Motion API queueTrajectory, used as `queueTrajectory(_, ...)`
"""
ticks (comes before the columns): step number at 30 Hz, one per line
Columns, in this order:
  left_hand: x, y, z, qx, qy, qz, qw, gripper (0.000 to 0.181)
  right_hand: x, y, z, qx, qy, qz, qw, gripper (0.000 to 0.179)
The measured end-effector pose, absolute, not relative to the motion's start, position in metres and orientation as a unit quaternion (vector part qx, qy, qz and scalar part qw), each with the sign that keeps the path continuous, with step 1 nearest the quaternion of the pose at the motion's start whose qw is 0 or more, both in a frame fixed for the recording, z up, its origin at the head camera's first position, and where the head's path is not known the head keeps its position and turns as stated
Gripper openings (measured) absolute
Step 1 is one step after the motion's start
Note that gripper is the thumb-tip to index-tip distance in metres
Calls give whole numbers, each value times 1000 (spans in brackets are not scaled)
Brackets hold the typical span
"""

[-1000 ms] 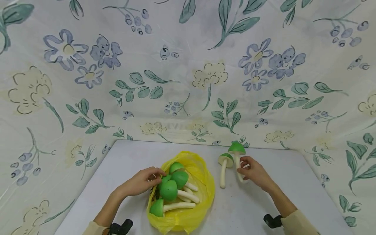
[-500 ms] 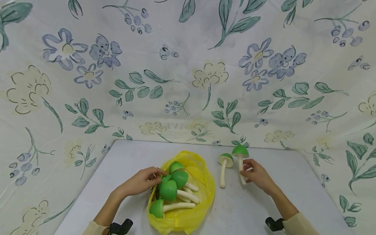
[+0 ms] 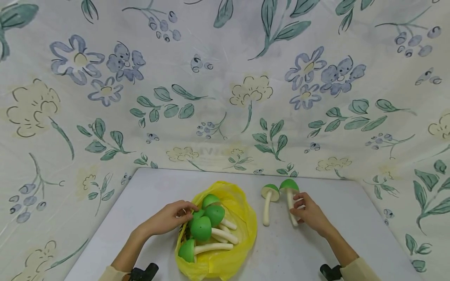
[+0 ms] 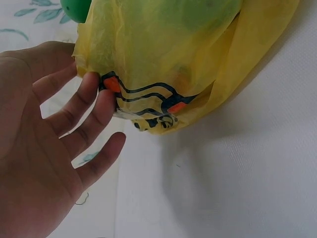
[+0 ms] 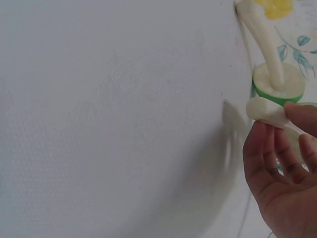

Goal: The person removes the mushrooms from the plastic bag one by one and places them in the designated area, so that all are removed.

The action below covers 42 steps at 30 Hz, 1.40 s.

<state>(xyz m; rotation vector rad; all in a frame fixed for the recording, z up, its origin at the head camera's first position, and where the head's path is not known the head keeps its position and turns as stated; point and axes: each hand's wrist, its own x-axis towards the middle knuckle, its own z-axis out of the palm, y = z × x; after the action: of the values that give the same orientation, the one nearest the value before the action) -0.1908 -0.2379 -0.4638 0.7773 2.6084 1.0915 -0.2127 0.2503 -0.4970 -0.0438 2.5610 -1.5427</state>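
Observation:
A yellow plastic bag [image 3: 242, 234] lies on the white table, its mouth turned up. Inside it are several toy mushrooms [image 3: 201, 228] with green caps and pale stems. At the bag's left rim my left hand [image 3: 172, 216] pinches the plastic; the left wrist view shows the bag's edge [image 4: 85, 49] between thumb and fingers. My right hand [image 3: 309, 214] holds a toy mushroom [image 3: 289, 186] by its stem, cap pointing away. The stem's end [image 5: 258, 108] shows between thumb and fingers in the right wrist view. Left of it, another mushroom [image 3: 270, 193] rests on the table.
The white tabletop [image 3: 161, 257] ends at a back edge close behind the two mushrooms. A floral cloth [image 3: 218, 97] hangs behind and along both sides. A black wrist device [image 3: 144, 272] sits below each hand.
My right hand has drawn the held mushroom slightly rightward and nearer, so a gap separates it more from the mushroom on the table. My left hand has stayed at the bag rim.

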Motion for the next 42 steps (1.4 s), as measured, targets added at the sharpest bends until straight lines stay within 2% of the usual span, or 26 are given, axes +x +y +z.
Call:
queueTrajectory(24, -191, -239, -465, 265, 882, 374, 106, 26, -210, 255, -508, -3, 863, -494, 107, 36)
queueTrajectory(42, -191, -240, -465, 271, 880, 376, 103, 26, -210, 255, -509, -3, 869, -484, 101, 32)
